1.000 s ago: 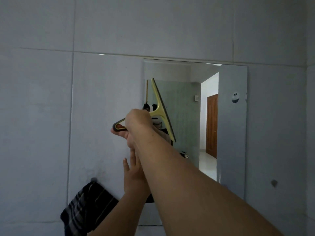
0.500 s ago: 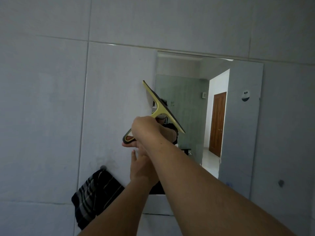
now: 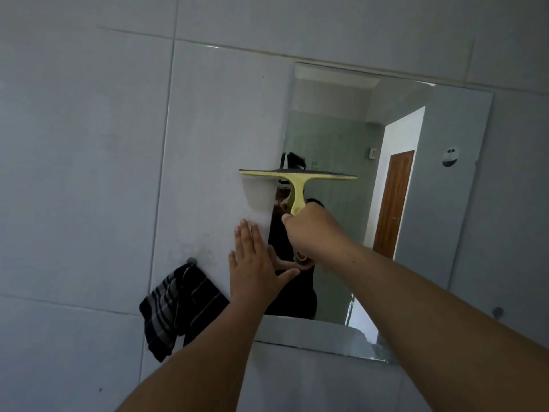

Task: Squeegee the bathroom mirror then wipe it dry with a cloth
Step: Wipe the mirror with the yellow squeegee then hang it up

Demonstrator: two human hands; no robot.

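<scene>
right hand (image 3: 312, 230) fingers wrapped round squeegee (image 3: 297, 179) handle, left hand (image 3: 255, 263) flat on mirror (image 3: 416, 203)

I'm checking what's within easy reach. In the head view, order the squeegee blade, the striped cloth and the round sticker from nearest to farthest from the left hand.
From the left hand:
1. Striped cloth, hanging on the wall, lower left.
2. Squeegee blade, above, on the mirror.
3. Round sticker, far upper right.

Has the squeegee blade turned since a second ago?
Yes. The squeegee, gripped by the right hand, has swung from nearly upright to level, its blade now lying roughly parallel to the top edge of the mirror.
</scene>
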